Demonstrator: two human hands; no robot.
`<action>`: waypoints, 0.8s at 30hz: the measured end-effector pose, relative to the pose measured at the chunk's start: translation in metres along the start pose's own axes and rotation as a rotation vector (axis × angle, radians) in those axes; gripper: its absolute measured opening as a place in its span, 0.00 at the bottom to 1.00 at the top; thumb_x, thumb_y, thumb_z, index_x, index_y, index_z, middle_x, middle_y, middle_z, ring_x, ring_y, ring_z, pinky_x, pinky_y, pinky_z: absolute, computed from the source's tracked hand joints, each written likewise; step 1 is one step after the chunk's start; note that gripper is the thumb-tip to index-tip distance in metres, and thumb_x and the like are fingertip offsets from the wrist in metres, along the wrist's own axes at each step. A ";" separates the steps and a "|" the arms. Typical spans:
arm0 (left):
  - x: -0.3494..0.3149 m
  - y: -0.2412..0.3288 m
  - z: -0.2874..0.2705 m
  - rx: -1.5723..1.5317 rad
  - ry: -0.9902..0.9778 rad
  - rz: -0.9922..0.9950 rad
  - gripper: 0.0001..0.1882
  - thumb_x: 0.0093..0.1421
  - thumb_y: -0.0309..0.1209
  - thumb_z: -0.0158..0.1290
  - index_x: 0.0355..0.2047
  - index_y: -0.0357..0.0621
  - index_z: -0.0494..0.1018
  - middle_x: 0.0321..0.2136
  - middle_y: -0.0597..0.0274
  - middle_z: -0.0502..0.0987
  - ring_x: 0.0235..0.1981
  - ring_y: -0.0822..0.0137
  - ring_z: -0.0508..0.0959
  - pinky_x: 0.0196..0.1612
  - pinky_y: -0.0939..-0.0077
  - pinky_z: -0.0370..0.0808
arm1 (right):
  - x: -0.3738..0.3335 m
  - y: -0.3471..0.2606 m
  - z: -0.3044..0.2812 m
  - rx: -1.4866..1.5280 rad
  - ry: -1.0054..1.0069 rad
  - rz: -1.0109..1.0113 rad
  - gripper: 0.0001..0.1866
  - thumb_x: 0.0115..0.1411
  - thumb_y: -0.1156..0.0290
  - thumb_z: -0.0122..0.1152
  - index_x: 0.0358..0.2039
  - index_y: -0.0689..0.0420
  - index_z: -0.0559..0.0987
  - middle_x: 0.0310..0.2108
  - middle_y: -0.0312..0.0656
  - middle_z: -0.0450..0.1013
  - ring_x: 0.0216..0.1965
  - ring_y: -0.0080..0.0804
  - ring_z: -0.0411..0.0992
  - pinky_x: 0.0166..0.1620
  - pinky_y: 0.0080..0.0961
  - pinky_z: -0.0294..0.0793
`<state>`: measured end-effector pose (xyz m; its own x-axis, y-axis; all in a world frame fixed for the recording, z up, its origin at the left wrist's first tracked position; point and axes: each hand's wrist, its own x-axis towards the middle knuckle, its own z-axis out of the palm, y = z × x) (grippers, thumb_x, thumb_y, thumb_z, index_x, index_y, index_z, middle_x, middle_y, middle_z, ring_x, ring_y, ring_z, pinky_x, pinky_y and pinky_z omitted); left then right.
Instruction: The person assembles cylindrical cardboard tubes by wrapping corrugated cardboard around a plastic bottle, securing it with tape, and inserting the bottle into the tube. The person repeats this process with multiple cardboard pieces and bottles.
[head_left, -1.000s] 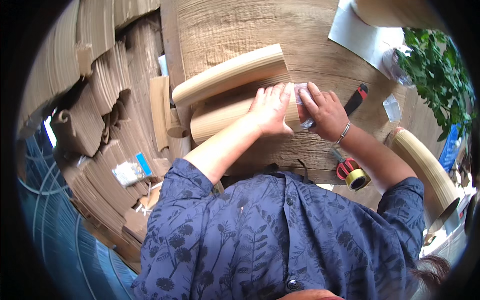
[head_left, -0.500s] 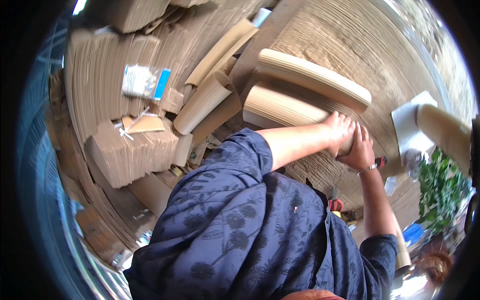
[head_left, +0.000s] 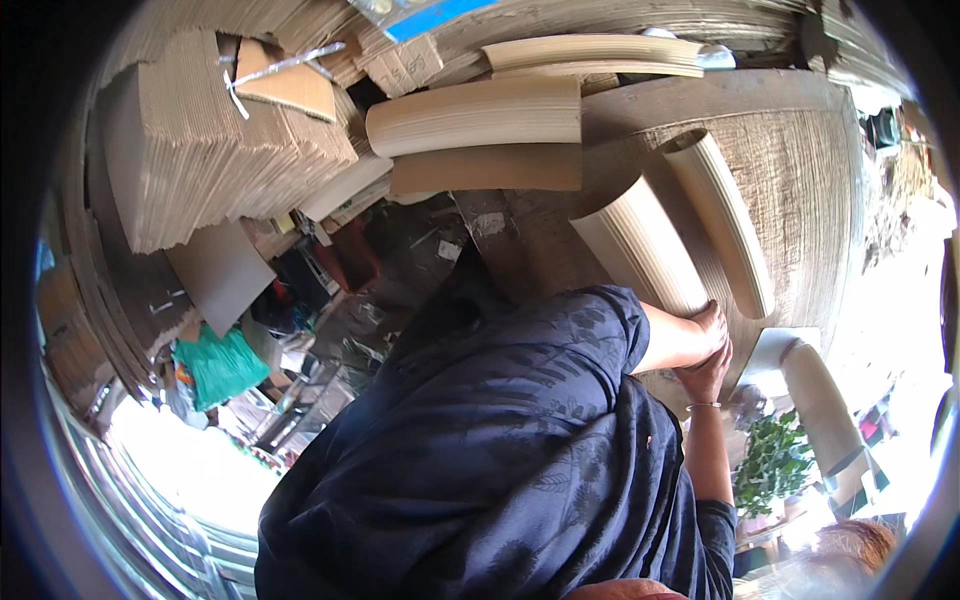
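A tan ribbed cardboard sheet, curled into a half roll, lies on the wooden table. My left hand grips its near end, fingers bent over the edge. Close against it, my right hand, with a bracelet at the wrist, holds the same end from the near side; its fingertips are partly hidden. Just to the right lies a second curled ribbed sheet, touched by neither hand.
Another curled sheet lies at the far left, by a tall stack of cardboard. A pale roll and a leafy plant are at the right. A green bag hangs at the lower left.
My view has swung, so the table and sheets now appear turned and farther right. Both hands stay together at the near end of the curled sheet.
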<state>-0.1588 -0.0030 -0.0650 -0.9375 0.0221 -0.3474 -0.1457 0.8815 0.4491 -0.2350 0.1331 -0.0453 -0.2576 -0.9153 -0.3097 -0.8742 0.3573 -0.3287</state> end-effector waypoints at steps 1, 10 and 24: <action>0.002 0.000 0.001 -0.008 0.010 -0.016 0.32 0.60 0.45 0.50 0.60 0.39 0.66 0.60 0.51 0.69 0.61 0.51 0.67 0.62 0.36 0.59 | 0.004 -0.004 0.000 -0.001 0.004 -0.037 0.67 0.33 0.43 0.80 0.66 0.64 0.52 0.64 0.62 0.56 0.64 0.61 0.55 0.66 0.53 0.55; 0.003 0.004 0.013 -0.031 0.049 -0.054 0.26 0.63 0.43 0.46 0.57 0.42 0.71 0.58 0.56 0.71 0.59 0.54 0.69 0.61 0.38 0.58 | 0.008 -0.012 -0.003 -0.061 0.022 -0.125 0.67 0.32 0.42 0.80 0.65 0.64 0.53 0.62 0.61 0.59 0.64 0.61 0.57 0.65 0.53 0.57; -0.056 -0.079 -0.063 -0.313 -0.372 -0.068 0.52 0.49 0.69 0.54 0.61 0.37 0.66 0.55 0.46 0.73 0.59 0.57 0.71 0.63 0.60 0.64 | -0.006 -0.049 -0.011 0.024 0.048 0.189 0.65 0.25 0.57 0.83 0.66 0.50 0.57 0.63 0.51 0.56 0.58 0.58 0.62 0.59 0.47 0.67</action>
<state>-0.1149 -0.1038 -0.0292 -0.7543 0.1864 -0.6296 -0.3443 0.7042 0.6209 -0.1956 0.1192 -0.0175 -0.4363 -0.8387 -0.3258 -0.7981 0.5280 -0.2903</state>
